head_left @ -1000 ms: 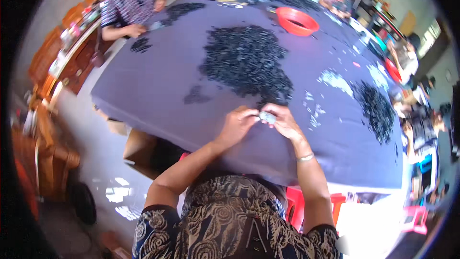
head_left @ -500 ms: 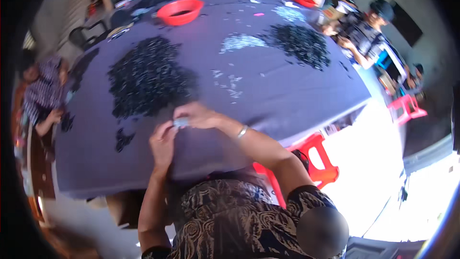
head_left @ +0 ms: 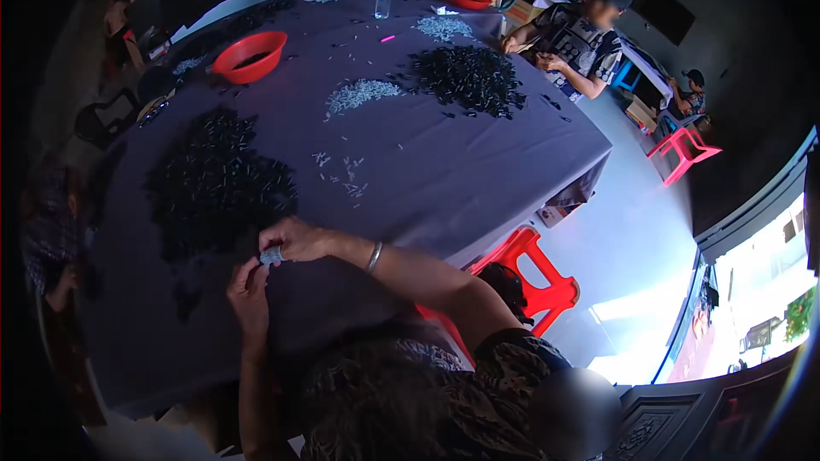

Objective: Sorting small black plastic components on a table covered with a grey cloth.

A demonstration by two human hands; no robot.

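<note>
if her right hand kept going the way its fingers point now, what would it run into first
The right hand points left, toward the left hand, with a small pale piece pinched between them. That piece comes first, then probably the left hand's fingertips; the big pile of small black parts lies beyond, though depth is unclear.

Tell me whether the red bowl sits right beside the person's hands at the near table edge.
No, the red bowl stands far up the purple table, while both hands pinch a small pale piece at the near edge.

Red stool (head_left: 538,277) on pale floor (head_left: 636,230); bright, seemingly glazed opening (head_left: 760,299) right.
</note>
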